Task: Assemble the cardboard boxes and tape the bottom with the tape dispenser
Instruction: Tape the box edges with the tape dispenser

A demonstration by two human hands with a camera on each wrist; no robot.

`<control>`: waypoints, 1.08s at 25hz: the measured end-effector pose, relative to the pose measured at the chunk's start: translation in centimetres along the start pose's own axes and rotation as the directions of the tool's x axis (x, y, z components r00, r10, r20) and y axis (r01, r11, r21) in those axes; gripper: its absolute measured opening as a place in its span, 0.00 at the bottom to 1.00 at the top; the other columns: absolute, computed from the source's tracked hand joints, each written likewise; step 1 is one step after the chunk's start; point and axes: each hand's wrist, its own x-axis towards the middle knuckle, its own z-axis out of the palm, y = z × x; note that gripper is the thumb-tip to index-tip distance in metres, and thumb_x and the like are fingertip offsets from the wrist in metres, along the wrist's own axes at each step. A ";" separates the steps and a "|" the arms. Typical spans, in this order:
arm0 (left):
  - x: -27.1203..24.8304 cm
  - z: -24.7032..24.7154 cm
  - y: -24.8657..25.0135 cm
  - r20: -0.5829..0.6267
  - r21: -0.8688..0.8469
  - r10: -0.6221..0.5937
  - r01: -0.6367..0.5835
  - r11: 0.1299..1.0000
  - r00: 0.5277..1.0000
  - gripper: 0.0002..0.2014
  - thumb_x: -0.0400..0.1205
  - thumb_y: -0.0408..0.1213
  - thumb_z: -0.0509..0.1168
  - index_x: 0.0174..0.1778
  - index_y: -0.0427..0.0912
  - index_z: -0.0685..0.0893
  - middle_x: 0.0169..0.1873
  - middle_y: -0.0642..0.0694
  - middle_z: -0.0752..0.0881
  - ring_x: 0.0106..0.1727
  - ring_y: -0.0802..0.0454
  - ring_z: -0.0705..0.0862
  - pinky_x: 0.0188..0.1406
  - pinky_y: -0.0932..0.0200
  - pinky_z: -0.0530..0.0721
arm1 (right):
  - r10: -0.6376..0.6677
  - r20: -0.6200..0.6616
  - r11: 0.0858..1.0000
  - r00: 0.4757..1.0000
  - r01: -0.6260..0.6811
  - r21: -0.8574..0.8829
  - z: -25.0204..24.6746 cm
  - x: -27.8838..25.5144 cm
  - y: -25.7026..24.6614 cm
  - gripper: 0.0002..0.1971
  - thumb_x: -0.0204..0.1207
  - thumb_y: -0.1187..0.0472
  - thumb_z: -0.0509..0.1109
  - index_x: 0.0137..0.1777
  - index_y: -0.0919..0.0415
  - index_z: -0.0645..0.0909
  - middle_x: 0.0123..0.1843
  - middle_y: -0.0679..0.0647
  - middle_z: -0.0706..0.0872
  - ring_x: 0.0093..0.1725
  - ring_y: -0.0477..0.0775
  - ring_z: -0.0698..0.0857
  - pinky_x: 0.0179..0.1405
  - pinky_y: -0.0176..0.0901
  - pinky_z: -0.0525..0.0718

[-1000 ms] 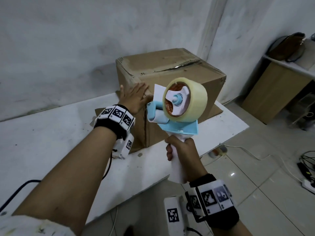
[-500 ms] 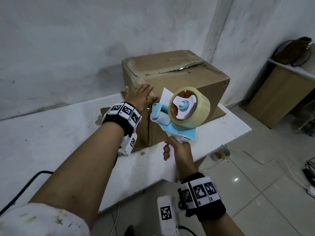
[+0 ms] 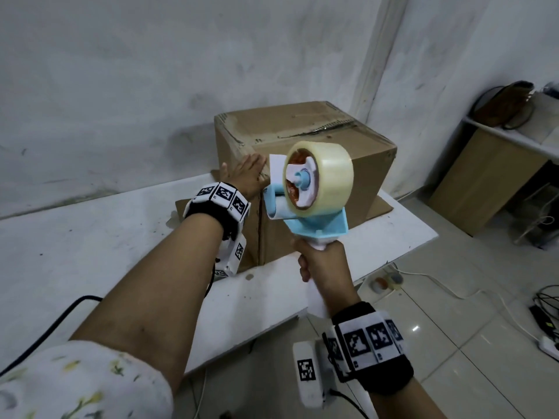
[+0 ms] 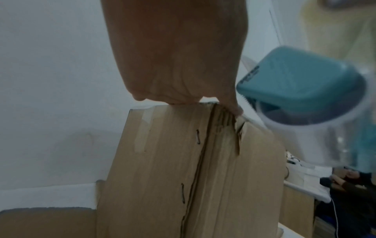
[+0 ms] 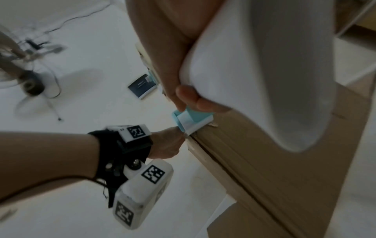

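A cardboard box (image 3: 305, 164) stands on the white table (image 3: 90, 243), close to the table's far right corner and near the wall behind it. Its closed top faces up, with a seam running across that top. Flaps lie flat on the table around the base of the box.

The left hand (image 3: 245, 175) presses flat against the near upper corner of the box, fingers (image 3: 257, 160) straight and together, reaching up to the top edge. In the left wrist view the hand (image 4: 177, 53) meets the top edge of the box (image 4: 183, 169), where the corner edge looks torn and creased; 2 staples sit beside the vertical seam, and a strip of clear tape runs down from the top edge, left of the seam.

The right hand (image 3: 325, 264) grips the white handle of the tape dispenser (image 3: 308, 204), fingers curled around it. The dispenser is held upright in front of the box, just right of the left hand, its blue front end close to the same corner. A roll of clear tape (image 3: 328, 179) sits on its hub. In the right wrist view the blue and white front end of the dispenser (image 5: 191, 120) touches or nearly touches the box edge (image 5: 264, 161), right beside the left hand (image 5: 167, 143); which it is cannot be told.

On the floor right of the table lie cables and a power strip (image 3: 549, 346).
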 end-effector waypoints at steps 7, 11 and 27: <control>0.0 -0.2 0.2 0.012 -0.092 -0.017 0.018 0.996 1.000 0.31 0.86 0.42 0.51 0.83 0.44 0.45 0.84 0.48 0.41 0.84 0.50 0.39 0.81 0.36 0.40 | -0.087 0.020 0.978 0.996 0.089 -0.190 0.3 1.4 1.4 0.11 0.66 0.57 0.67 0.31 0.62 0.72 0.24 0.55 0.74 0.22 0.51 0.73 0.25 0.41 0.72; 1.1 -0.1 -0.7 0.032 -0.115 0.018 -0.014 0.993 0.999 0.33 0.85 0.54 0.48 0.83 0.49 0.44 0.84 0.51 0.40 0.84 0.51 0.38 0.79 0.33 0.37 | 0.213 0.085 0.965 0.973 -0.223 0.139 0.8 0.8 4.4 0.08 0.73 0.69 0.68 0.33 0.64 0.75 0.16 0.52 0.74 0.13 0.48 0.70 0.16 0.35 0.69; 0.1 4.5 -0.6 -0.638 -0.269 0.071 -0.308 0.913 0.767 0.22 0.74 0.44 0.71 0.60 0.33 0.80 0.64 0.33 0.77 0.66 0.37 0.76 0.67 0.48 0.75 | -0.352 -0.179 0.923 0.918 0.373 0.094 0.4 8.5 -3.6 0.10 0.70 0.67 0.75 0.51 0.65 0.84 0.41 0.50 0.87 0.38 0.44 0.84 0.43 0.33 0.82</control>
